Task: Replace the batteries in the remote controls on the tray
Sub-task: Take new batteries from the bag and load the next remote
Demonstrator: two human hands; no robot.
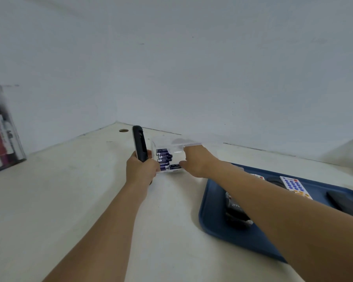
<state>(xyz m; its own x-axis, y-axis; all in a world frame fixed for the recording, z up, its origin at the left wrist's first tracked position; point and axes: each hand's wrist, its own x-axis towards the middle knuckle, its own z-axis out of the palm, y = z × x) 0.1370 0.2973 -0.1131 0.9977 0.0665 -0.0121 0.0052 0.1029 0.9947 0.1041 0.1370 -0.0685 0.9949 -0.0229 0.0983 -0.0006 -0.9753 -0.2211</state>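
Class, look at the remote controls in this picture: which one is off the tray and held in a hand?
The black remote gripped upright in the left hand, beside the clear battery box. The others, including the white one with blue buttons, lie on the blue tray.

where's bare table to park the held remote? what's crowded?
Free: the table between the clear marker container and the left hand, and the near strip left of the blue tray. Crowded: the tray, full of remotes, and the corner by the battery box, where the right hand reaches.
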